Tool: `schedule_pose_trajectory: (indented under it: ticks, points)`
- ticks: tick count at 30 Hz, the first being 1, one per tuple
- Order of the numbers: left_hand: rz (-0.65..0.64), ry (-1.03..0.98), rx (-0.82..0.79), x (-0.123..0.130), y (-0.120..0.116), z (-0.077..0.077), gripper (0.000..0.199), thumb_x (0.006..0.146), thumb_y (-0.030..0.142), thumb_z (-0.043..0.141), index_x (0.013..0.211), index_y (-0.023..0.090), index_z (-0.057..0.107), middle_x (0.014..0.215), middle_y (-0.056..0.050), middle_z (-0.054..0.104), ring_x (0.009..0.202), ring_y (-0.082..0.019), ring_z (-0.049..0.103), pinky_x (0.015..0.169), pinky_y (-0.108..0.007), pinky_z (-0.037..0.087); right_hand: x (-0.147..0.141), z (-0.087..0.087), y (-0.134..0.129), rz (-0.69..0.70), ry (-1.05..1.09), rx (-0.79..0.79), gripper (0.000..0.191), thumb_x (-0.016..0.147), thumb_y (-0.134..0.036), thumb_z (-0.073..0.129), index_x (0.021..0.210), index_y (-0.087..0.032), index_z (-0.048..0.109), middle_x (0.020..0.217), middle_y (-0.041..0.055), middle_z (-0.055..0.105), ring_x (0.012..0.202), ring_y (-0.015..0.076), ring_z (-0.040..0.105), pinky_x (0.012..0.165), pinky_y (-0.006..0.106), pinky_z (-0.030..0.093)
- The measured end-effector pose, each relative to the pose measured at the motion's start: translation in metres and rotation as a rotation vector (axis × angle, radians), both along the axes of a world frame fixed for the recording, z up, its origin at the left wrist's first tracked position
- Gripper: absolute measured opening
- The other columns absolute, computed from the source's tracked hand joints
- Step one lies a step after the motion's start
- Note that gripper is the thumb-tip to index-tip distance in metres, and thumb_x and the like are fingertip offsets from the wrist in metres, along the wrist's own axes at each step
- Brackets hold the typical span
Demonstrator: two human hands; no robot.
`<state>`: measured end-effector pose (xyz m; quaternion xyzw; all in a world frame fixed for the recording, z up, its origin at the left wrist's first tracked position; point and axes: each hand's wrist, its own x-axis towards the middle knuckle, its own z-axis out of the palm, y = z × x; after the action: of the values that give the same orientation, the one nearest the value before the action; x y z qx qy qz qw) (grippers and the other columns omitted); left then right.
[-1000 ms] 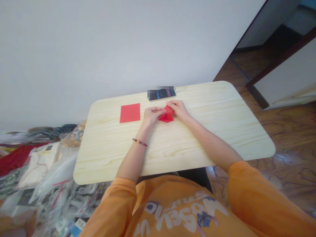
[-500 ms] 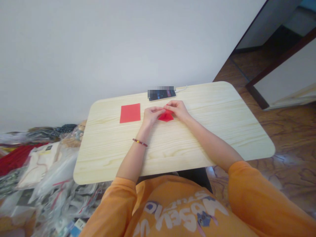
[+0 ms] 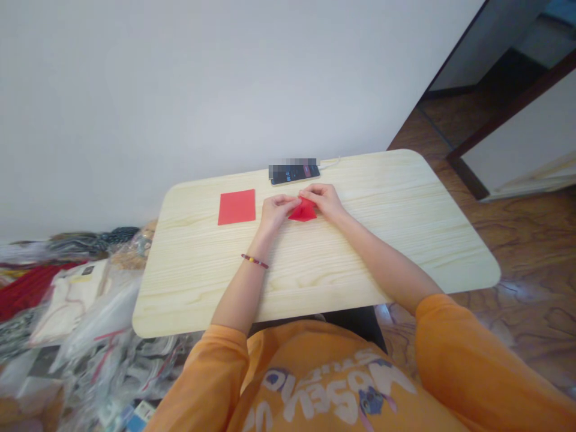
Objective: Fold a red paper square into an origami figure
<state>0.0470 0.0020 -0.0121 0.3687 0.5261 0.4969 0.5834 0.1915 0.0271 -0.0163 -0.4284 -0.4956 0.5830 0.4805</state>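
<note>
- Red cloth [image 3: 27, 300] lies at the far left, among clear plastic bags [image 3: 103, 312] and packets heaped beside the table.
- Flat red paper sheet [image 3: 236, 206] lies on the pale wooden table [image 3: 382, 240], near the left hand but not touching it.
- Left hand [image 3: 275, 211], with a beaded bracelet [image 3: 254, 260] on its wrist, is nearly closed. Its fingers [image 3: 292, 204] curve over and touch the left side of the folded red paper, though how firmly they hold it is hidden.
- Phone [image 3: 294, 174] lies face up near the far table edge, behind the hands and not touching them. Part of it is blurred.
- Folded red paper [image 3: 303, 210] sits between the two hands, roughly triangular, low over the tabletop.
- Right hand [image 3: 326, 201] is nearly closed too, pinching the paper's upper right part between thumb and fingers.
- White cable [image 3: 330, 161] runs from the phone toward the table's far right edge.
- Orange sweatshirt [image 3: 324, 378] covers the person's body and upper arms along the bottom.
- Brown wooden floor [image 3: 531, 240] and a dark door frame [image 3: 508, 102] fill the right side.
</note>
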Motion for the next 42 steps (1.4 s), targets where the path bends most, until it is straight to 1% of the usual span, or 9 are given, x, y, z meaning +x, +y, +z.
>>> schedule_pose_trajectory:
  ticks: [7, 12, 19, 25, 29, 31, 35, 38, 42]
  points:
    - [0.0, 0.077, 0.009, -0.002, 0.0, 0.001, 0.027, 0.046, 0.028, 0.084, 0.064, 0.014, 0.071, 0.064, -0.004, 0.07, 0.06, -0.013, 0.061, 0.065, -0.027, 0.049, 0.003, -0.002, 0.005, 0.038, -0.078, 0.041, 0.024, 0.052, -0.034, 0.077, 0.059, -0.016, 0.064, 0.058, 0.0002, 0.064, 0.056, 0.0113, 0.055, 0.056, 0.025, 0.044]
    - [-0.03, 0.099, -0.011, -0.004, 0.001, 0.004, 0.02, 0.048, 0.026, 0.081, 0.062, 0.014, 0.072, 0.064, -0.004, 0.07, 0.06, -0.013, 0.06, 0.067, -0.027, 0.048, 0.007, -0.002, 0.006, 0.052, -0.129, 0.048, 0.018, 0.058, -0.032, 0.071, 0.06, -0.015, 0.066, 0.053, -0.0004, 0.061, 0.049, 0.0087, 0.048, 0.047, 0.022, 0.036]
    - [-0.029, 0.067, -0.049, -0.004, 0.001, 0.009, 0.017, 0.047, 0.023, 0.078, 0.059, 0.014, 0.072, 0.062, -0.004, 0.069, 0.06, -0.013, 0.06, 0.067, -0.027, 0.048, 0.008, -0.001, 0.008, 0.064, -0.122, -0.005, 0.019, 0.067, -0.032, 0.067, 0.063, -0.014, 0.065, 0.041, -0.0041, 0.048, 0.037, 0.0051, 0.032, 0.039, 0.021, 0.018]
    - [-0.046, 0.054, -0.017, -0.007, 0.0, 0.007, 0.019, 0.047, 0.025, 0.079, 0.061, 0.015, 0.072, 0.063, -0.003, 0.07, 0.062, -0.013, 0.061, 0.07, -0.027, 0.047, 0.011, 0.002, 0.012, 0.025, -0.015, -0.064, 0.021, 0.068, -0.033, 0.069, 0.07, -0.012, 0.067, 0.052, -0.0004, 0.058, 0.039, 0.0057, 0.041, 0.037, 0.02, 0.018]
    - [-0.031, 0.045, -0.015, -0.008, 0.001, 0.005, 0.023, 0.044, 0.028, 0.08, 0.062, 0.015, 0.072, 0.064, -0.003, 0.07, 0.063, -0.013, 0.061, 0.069, -0.026, 0.048, 0.01, 0.002, 0.009, 0.094, -0.023, -0.057, 0.03, 0.071, -0.042, 0.068, 0.068, -0.013, 0.066, 0.044, -0.0033, 0.05, 0.037, 0.0041, 0.033, 0.037, 0.02, 0.016]
    - [-0.022, 0.046, -0.02, -0.007, 0.001, 0.004, 0.026, 0.043, 0.029, 0.082, 0.062, 0.015, 0.072, 0.064, -0.004, 0.07, 0.062, -0.013, 0.061, 0.068, -0.027, 0.048, 0.008, 0.002, 0.007, 0.128, -0.045, -0.043, 0.03, 0.067, -0.043, 0.073, 0.066, -0.014, 0.065, 0.045, -0.0038, 0.051, 0.038, 0.004, 0.034, 0.038, 0.02, 0.02]
    - [-0.036, 0.034, 0.001, -0.006, 0.001, 0.002, 0.033, 0.043, 0.034, 0.085, 0.067, 0.014, 0.072, 0.067, -0.005, 0.071, 0.063, -0.014, 0.062, 0.069, -0.028, 0.049, 0.004, -0.002, 0.005, 0.107, -0.037, -0.006, 0.031, 0.055, -0.039, 0.081, 0.065, -0.015, 0.064, 0.057, -0.0012, 0.061, 0.05, 0.008, 0.05, 0.047, 0.021, 0.037]
    - [-0.028, 0.027, 0.01, -0.006, 0.001, 0.002, 0.033, 0.043, 0.034, 0.085, 0.068, 0.015, 0.073, 0.067, -0.005, 0.072, 0.063, -0.014, 0.062, 0.068, -0.028, 0.05, 0.002, -0.006, 0.006, 0.051, -0.021, 0.061, 0.03, 0.056, -0.041, 0.08, 0.064, -0.016, 0.063, 0.063, 0.0, 0.065, 0.058, 0.0106, 0.056, 0.057, 0.024, 0.046]
    - [-0.011, 0.03, 0.011, -0.006, 0.002, 0.002, 0.026, 0.046, 0.028, 0.083, 0.066, 0.015, 0.073, 0.066, -0.004, 0.071, 0.062, -0.013, 0.062, 0.07, -0.027, 0.05, 0.002, -0.009, 0.008, -0.006, -0.067, 0.119, 0.029, 0.061, -0.043, 0.077, 0.066, -0.018, 0.063, 0.066, 0.0012, 0.065, 0.063, 0.0131, 0.059, 0.063, 0.027, 0.048]
